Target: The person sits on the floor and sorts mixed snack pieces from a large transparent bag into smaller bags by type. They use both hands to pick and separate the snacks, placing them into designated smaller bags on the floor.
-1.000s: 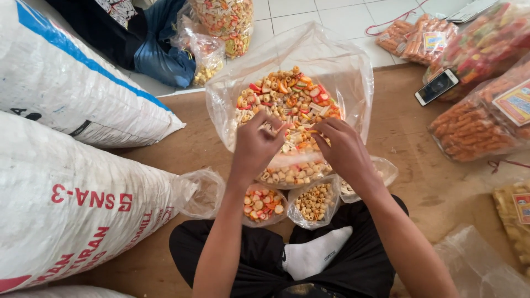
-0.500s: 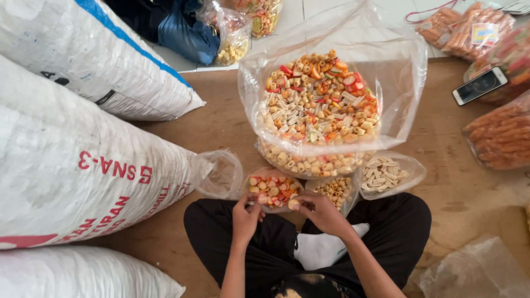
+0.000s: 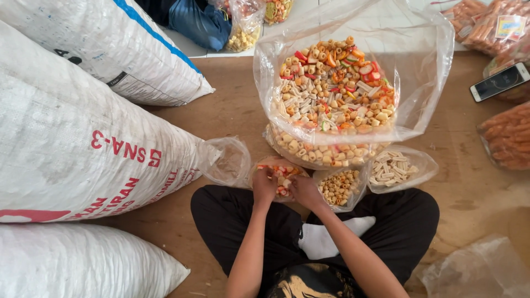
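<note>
I sit cross-legged on a brown floor board. My left hand and my right hand meet over a small clear bag of red and white snack pieces just in front of my knees. The left fingers curl on that bag's near rim; the right fingertips reach into its mouth, and what they hold is hidden. Beside it stand a small bag of tan ring snacks and a small bag of pale stick snacks. Behind them stands a large open clear bag full of mixed coloured snacks.
Big white woven sacks fill the left side. An empty-looking small clear bag lies against one sack. A phone and packs of orange snacks lie at the right. Crumpled clear plastic is at the lower right.
Both hands left the large bag of mixed snacks and came back toward my lap. They now sit over the small red and white bag. The view has tilted down.
</note>
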